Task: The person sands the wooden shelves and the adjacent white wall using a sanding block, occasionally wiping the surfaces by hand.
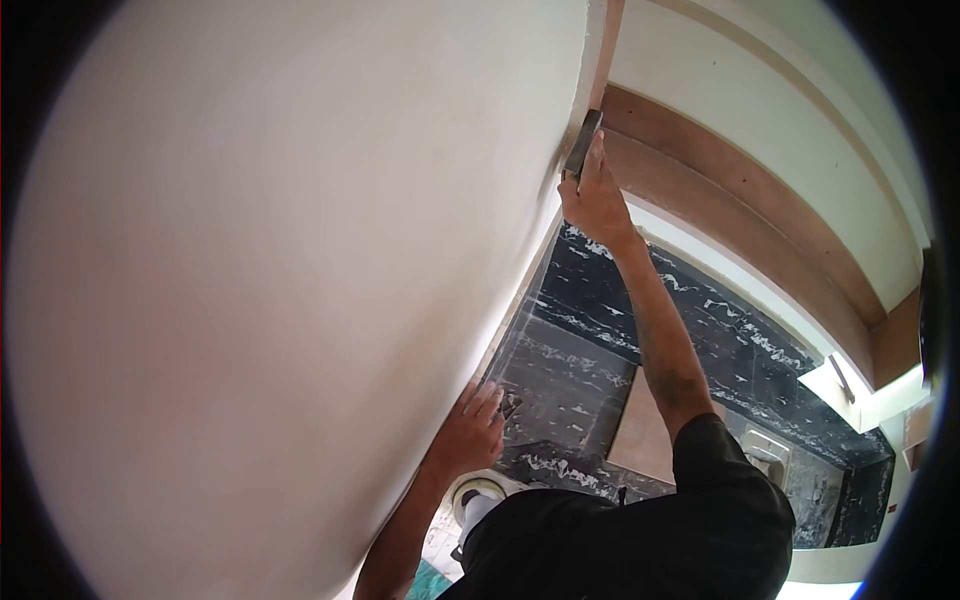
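My right hand [598,205] is raised at the upper middle, its fingers wrapped round a dark, flat-edged block-like tool [583,143]. The tool lies against the edge of a large pale panel or wall [300,250], beside the brown recessed boards. Lower down, my left hand [475,425] rests with its fingers spread at the lower edge of the same pale surface. Nothing is visible in my left hand.
Black, white-veined stone surfaces [600,290] lie below. A light brown board [643,430] sits there, near a sink-like basin [768,450]. Brown ledges [740,210] curve along the upper right. A round container rim [466,489] shows near my body.
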Demonstrator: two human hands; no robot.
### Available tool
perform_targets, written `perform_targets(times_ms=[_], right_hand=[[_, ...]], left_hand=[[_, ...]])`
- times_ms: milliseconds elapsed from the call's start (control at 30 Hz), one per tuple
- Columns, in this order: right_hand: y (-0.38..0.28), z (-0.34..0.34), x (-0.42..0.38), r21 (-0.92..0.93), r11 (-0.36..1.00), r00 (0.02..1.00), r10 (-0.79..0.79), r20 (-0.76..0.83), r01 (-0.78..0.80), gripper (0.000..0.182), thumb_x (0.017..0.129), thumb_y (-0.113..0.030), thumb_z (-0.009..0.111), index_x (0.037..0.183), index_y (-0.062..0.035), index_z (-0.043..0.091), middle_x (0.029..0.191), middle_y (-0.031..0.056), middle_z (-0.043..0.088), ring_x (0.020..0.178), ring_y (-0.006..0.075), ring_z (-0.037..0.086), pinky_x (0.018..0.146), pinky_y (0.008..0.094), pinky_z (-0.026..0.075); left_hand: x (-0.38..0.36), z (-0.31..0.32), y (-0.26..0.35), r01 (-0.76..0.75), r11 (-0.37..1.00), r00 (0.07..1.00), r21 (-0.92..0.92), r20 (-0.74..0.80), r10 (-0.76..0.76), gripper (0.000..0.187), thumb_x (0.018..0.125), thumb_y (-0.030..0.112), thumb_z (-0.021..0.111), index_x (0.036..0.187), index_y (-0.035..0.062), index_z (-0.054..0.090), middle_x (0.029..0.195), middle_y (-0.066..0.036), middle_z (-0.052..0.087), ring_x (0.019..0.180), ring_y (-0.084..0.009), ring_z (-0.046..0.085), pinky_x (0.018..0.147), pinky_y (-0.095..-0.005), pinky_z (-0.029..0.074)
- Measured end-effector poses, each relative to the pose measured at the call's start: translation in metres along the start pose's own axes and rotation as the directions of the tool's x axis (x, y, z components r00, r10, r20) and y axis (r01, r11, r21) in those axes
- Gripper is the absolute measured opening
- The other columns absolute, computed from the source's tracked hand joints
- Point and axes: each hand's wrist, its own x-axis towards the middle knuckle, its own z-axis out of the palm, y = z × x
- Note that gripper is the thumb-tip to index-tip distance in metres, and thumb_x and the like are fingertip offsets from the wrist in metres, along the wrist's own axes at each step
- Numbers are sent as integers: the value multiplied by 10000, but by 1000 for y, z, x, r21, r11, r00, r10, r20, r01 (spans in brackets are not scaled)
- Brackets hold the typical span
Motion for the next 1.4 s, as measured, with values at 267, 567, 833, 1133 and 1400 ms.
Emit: perform_targets(times_ms=[267, 567, 833, 1133, 1400], right_hand=[[-13, 16, -2, 48, 992, 989, 122, -86, -119, 829, 873, -51, 533, 1465, 271, 49, 1421, 522, 322, 1298, 592, 457, 1111, 513, 418], [0, 6, -4, 69, 994, 995, 79, 60, -83, 817, 933, -94, 534, 1484, 248, 37, 1523, 488, 203, 1440, 562, 289, 1204, 464, 308], [-10, 16, 22, 164, 933, 945, 328, -8, -322, 812, 917, -96, 530, 1468, 257, 50, 1505, 490, 230, 1418, 559, 327, 1196, 476, 311], [-8, 7, 31, 288, 838, 886, 440, 145, -463, 822, 876, -96, 577, 1440, 263, 99, 1456, 512, 253, 1356, 623, 350, 1154, 581, 318], [-9, 8, 35, 187, 880, 900, 424, 100, -436, 786, 876, -69, 558, 1431, 269, 116, 1398, 454, 381, 1315, 584, 411, 1166, 540, 312]], left_hand=[[0, 0, 1, 26, 999, 1000, -23, -5, -26, 232, 866, 221, 656, 972, 41, 756, 1351, -169, 624, 1375, -308, 489, 1220, -506, 293], [2, -5, 2, 45, 998, 999, -45, -11, -46, 219, 857, 215, 665, 961, 43, 751, 1327, -167, 636, 1363, -304, 499, 1220, -506, 297], [3, -6, 3, 45, 998, 999, -47, -5, -45, 228, 851, 221, 670, 969, 44, 754, 1311, -162, 642, 1355, -303, 503, 1219, -501, 302], [3, -6, 4, 31, 999, 999, -36, -25, -32, 202, 844, 215, 667, 941, 57, 748, 1284, -143, 651, 1329, -310, 519, 1209, -523, 313], [-1, -3, 6, 24, 999, 1000, -30, 2, -24, 189, 832, 216, 681, 927, 65, 742, 1273, -132, 653, 1317, -309, 526, 1204, -528, 316]])
